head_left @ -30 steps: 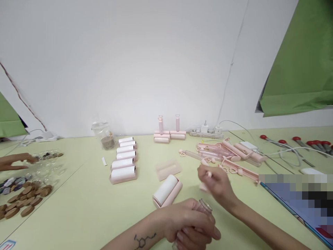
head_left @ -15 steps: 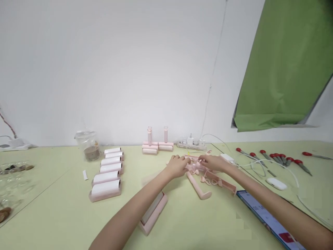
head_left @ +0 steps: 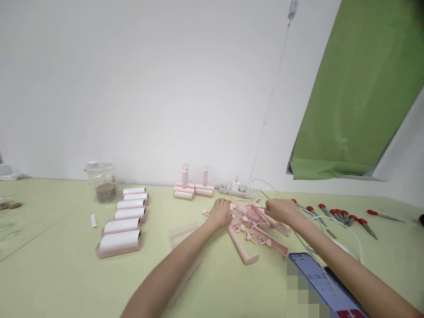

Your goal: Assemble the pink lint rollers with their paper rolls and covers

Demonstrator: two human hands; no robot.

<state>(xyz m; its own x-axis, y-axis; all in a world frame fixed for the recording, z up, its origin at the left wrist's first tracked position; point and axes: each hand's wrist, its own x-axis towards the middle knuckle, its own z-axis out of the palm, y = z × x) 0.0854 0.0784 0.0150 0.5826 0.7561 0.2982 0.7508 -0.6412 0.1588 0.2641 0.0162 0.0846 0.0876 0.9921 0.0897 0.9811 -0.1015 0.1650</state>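
Observation:
My left hand (head_left: 221, 213) rests at the left edge of a pile of pale pink plastic parts (head_left: 247, 212), fingers curled down; what lies under them is hidden. On the pile's right side my right hand (head_left: 281, 209) is closed, with a thin dark sliver showing at its fingertips, too small to name. Nearest to me lies a pink handle with a round end (head_left: 243, 247). Beside it is a pink trough-shaped case half (head_left: 270, 240), with small pink heart-shaped loops (head_left: 253, 238) lying against it.
Several white rolls in pink cases (head_left: 121, 240) form a column on the left, near a bagged cup (head_left: 106, 191). Pink rollers (head_left: 184, 192) and a power strip (head_left: 235, 191) stand by the wall. Right lie red-ended tools (head_left: 366, 227), a white cable (head_left: 359, 247) and a phone (head_left: 318, 276).
My right hand has moved right, away from my left hand, uncovering more of the pink pile between them. The left hand stays near the pile's edge. The whole view has shifted slightly.

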